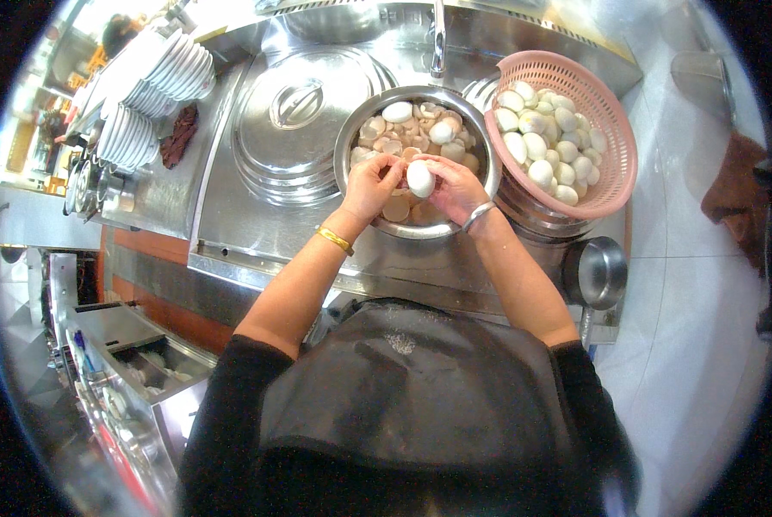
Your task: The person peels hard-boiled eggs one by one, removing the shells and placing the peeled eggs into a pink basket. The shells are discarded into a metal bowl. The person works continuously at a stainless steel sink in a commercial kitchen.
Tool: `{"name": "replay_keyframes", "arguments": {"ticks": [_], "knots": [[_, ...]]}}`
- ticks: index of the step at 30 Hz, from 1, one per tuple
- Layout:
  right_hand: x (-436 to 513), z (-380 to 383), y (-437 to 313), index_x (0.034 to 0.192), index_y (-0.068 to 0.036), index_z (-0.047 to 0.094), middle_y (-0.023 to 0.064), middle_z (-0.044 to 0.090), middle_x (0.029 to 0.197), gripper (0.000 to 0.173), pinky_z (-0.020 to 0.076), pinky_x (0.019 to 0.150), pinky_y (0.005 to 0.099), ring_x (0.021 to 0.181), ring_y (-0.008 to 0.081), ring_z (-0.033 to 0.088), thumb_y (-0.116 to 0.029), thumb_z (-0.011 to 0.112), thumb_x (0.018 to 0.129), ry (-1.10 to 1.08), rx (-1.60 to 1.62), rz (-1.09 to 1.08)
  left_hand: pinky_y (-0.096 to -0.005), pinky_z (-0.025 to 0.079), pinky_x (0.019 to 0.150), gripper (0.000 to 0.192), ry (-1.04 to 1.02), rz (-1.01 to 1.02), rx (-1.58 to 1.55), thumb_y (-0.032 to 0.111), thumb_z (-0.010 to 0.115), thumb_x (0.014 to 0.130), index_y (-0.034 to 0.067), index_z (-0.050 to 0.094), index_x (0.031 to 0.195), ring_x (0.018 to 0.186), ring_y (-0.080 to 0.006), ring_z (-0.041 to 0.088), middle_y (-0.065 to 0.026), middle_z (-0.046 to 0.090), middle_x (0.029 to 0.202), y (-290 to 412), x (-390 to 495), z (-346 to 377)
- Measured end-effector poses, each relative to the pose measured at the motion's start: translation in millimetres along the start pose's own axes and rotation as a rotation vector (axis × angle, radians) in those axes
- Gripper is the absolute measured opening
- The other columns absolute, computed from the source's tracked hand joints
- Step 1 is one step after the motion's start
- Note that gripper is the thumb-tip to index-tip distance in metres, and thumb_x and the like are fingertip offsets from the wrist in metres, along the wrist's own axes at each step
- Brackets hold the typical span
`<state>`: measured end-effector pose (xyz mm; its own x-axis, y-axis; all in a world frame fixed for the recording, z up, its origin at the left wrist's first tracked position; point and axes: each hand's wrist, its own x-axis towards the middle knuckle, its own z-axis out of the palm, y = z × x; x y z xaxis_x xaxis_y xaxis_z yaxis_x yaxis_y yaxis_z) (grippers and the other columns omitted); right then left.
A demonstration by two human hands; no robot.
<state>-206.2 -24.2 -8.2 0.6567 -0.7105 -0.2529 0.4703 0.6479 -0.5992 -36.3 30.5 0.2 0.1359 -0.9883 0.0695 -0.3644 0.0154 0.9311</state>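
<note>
My right hand (455, 184) holds a smooth white egg (420, 179) above a round steel bowl (418, 231). Close against the egg's left side is my left hand (374, 184), its thumb and fingertips pinched together; whether a bit of shell is between them I cannot tell. The bowl contains many broken brown eggshells (395, 208) and a few whole-looking white eggs (397, 112). Right of the bowl, a pink plastic colander (608, 129), tilted, is full of white peeled eggs (541, 172).
A large steel lid (276, 158) lies left of the bowl, and a faucet (438, 45) rises behind it. Stacked white plates (127, 136) and a dark red cloth (179, 136) occupy the left counter. A steel ladle or small pan (596, 273) is at the near right edge.
</note>
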Motion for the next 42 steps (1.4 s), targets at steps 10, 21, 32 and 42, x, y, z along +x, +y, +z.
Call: {"name": "replay_keyframes", "arguments": {"ticks": [10, 21, 32, 42], "knots": [[-2, 2, 2, 0.109, 0.002, 0.059, 0.0089, 0.062, 0.104, 0.026, 0.0503, 0.083, 0.0305, 0.094, 0.0180, 0.061, -0.011, 0.062, 0.087, 0.046, -0.054, -0.047, -0.0221, 0.048, 0.068, 0.015, -0.072, 0.085, -0.093, 0.014, 0.063, 0.088, 0.002, 0.061, 0.097, 0.075, -0.0071, 0.057, -0.0007, 0.062, 0.085, -10, 1, 4], [-2, 1, 2, 0.110, 0.001, 0.058, 0.0112, 0.062, 0.105, 0.024, 0.0525, 0.080, 0.0328, 0.094, 0.0216, 0.061, -0.014, 0.056, 0.090, 0.056, -0.086, -0.001, -0.0236, 0.049, 0.065, 0.014, 0.031, 0.036, -0.018, 0.013, 0.062, 0.088, 0.001, 0.063, 0.096, 0.072, -0.0087, 0.059, -0.0026, 0.065, 0.079, -6, -1, 2], [12, -6, -25, 0.112, 0.001, 0.051, 0.0263, 0.059, 0.099, 0.045, 0.0503, 0.079, 0.0409, 0.091, 0.0378, 0.061, -0.009, 0.063, 0.069, -0.001, -2.139, 0.021, -0.0279, 0.049, 0.080, 0.019, 0.105, 0.241, 0.137, 0.009, 0.061, 0.087, 0.001, 0.062, 0.103, 0.095, -0.0177, 0.061, -0.0090, 0.062, 0.108, -11, 4, 7], [22, -8, -29, 0.111, 0.000, 0.051, 0.0131, 0.062, 0.092, 0.041, 0.0521, 0.074, 0.0317, 0.084, 0.0237, 0.063, -0.019, 0.065, 0.077, 0.077, -1.254, -0.021, -0.0357, 0.042, 0.094, 0.041, 0.025, 0.320, 0.335, 0.022, 0.070, 0.079, 0.004, 0.057, 0.113, 0.110, -0.0288, 0.053, -0.0143, 0.056, 0.116, -3, 2, 5]]}}
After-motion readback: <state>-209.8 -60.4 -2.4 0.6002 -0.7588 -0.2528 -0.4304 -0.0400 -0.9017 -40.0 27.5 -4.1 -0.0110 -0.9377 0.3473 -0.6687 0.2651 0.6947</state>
